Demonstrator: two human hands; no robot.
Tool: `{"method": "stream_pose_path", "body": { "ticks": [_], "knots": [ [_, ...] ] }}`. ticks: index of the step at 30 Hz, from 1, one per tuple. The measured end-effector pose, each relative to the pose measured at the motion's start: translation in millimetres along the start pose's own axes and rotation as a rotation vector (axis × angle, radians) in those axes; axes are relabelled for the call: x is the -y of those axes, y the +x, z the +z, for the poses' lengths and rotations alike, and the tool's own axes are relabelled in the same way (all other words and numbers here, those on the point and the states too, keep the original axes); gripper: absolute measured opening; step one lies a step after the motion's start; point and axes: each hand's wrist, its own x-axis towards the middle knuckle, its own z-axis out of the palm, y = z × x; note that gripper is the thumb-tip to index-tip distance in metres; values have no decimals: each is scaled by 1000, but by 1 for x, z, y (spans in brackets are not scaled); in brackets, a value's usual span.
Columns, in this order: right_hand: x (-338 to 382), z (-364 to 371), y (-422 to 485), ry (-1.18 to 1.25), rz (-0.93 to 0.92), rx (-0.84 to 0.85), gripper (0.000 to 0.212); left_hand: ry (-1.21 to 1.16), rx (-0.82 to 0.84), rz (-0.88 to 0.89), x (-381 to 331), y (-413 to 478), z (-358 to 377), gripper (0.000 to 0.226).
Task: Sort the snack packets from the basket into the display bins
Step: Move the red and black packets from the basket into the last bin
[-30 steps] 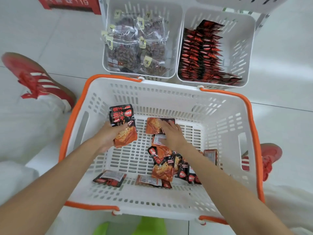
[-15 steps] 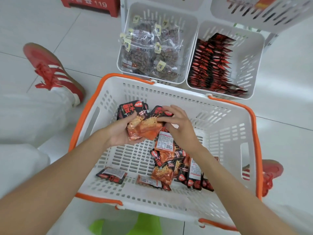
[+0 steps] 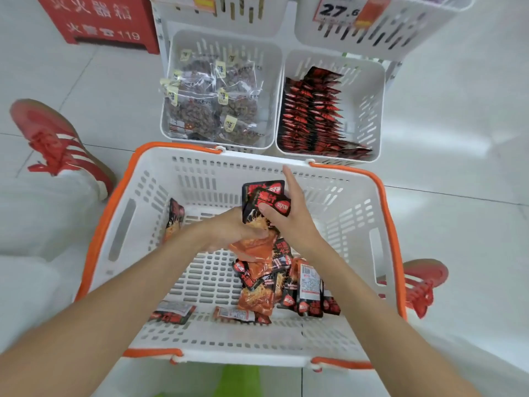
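Since half a sec ago the stack of red-black packets (image 3: 264, 200) went from my left hand (image 3: 229, 229) to my right hand (image 3: 289, 222), thumb pinning it, above the basket (image 3: 257, 164). Left hand's on an orange packet (image 3: 253, 247), grip too blurry to tell. Rest in a pile (image 3: 274, 287) at the basket btm, white tile floor (image 3: 458, 196), bins (image 3: 375, 110) just behind.

The floor (image 3: 458, 196) is big pale shiny tiles. A white basket (image 3: 229, 173) with an orange rim sits on it. Two white bins (image 3: 229, 41) (image 3: 369, 104) stand just behind the basket. A red box (image 3: 97, 21) stands at the back left. One red shoe (image 3: 57, 141) is left of the basket and another red shoe (image 3: 423, 282) is right of it
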Motion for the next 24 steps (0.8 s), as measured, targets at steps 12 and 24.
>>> {"method": "stream_pose_path", "body": {
  "ticks": [12,24],
  "knots": [
    [9,-69,35,-369,-10,124,59,245,-203,245,-36,38,32,14],
    [65,-205,93,-492,-37,42,15,628,-315,492,-171,93,5,104]
  ]
}}
